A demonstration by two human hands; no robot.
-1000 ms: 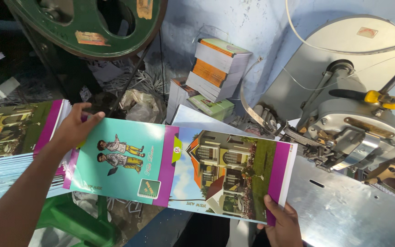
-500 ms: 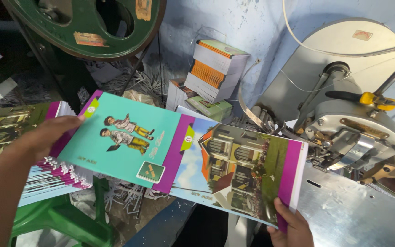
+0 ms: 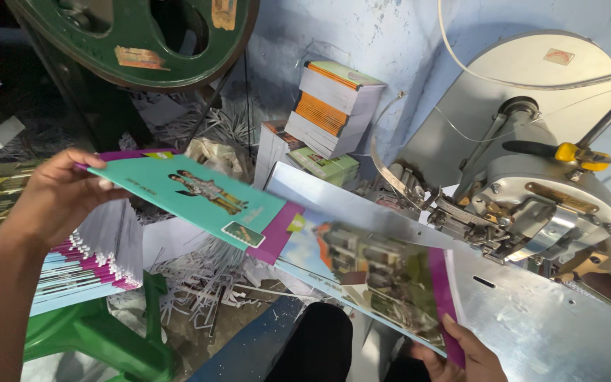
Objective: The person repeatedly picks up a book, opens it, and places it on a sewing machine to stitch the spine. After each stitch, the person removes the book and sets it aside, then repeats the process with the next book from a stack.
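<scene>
Item: open booklet (image 3: 249, 212), teal and purple cover, spread above the metal saddle (image 3: 362, 212) of the stitching machine (image 3: 553, 198). My left hand (image 3: 58, 198) closes on its far edge, my right hand (image 3: 461, 354) pinches the near corner (both firm); I judge the fold should sit square on the ridge.

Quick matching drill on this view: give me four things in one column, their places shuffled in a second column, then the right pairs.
Things:
1. opened booklet cover
2. green wheel
3. yellow-handled tool
4. stack of orange-edged books

Places:
A. on top of the metal stitching machine, at the right
B. against the blue wall, in the middle
C. held at both ends by the left hand and the right hand
D. at the top left of the view

Pairs: 1-C, 2-D, 3-A, 4-B
</scene>
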